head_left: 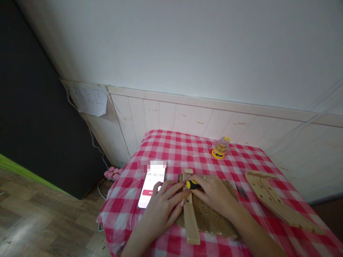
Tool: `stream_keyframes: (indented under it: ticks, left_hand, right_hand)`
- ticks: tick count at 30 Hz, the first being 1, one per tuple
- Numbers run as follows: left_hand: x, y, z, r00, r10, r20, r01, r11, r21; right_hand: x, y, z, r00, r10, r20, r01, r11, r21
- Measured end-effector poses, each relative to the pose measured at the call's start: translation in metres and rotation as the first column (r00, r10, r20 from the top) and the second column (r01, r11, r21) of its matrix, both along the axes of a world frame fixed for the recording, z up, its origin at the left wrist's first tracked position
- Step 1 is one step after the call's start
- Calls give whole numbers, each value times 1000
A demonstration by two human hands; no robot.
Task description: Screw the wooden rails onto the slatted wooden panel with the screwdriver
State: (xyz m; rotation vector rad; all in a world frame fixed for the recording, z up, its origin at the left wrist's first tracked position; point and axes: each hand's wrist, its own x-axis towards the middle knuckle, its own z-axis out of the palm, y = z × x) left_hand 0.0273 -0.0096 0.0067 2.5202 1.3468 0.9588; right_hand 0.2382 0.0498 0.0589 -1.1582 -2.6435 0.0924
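the right hand (214, 191) pinches a yellow-and-black handle (192, 184) at a pale wooden strip (191, 223), which lies over a brown board (214, 221); the left hand (165, 205) touches the strip, whether gripping it i cannot tell

The phone (147, 184) shows 00:02:09 in dark digits on its white screen. Lower on the same screen, the red button (148, 192) bears pale lettering too small to read, and the faint marks around it are illegible too. Pixelation hides the screen's top. On the wall, the paper (91, 101) carries large hand-drawn strokes that look like characters, too faint and skewed to read with certainty. A dark mark on the clear case's yellow base (217, 155) is too small to tell.
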Motion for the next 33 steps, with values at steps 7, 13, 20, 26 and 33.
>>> stream_keyframes:
  ticks: [7,13,20,26,33]
  left_hand:
    - [0,0,3,999,-42,-34,40,997,-59]
    - [2,-1,5,999,-13,-51,10,999,-52]
    - [2,0,6,999,-17,-50,13,998,-67]
    - [2,-1,6,999,-10,-44,6,997,-73]
    - [1,0,7,998,-34,-51,30,997,-75]
  right_hand:
    - [2,3,-6,995,-31,-92,25,998,-59]
    - [1,4,-8,995,-62,-79,55,994,-97]
    - [12,1,-2,992,-18,-128,23,999,32]
    - [21,4,3,979,34,-202,-27,999,36]
    - [14,1,-1,987,74,-142,-71,997,25]
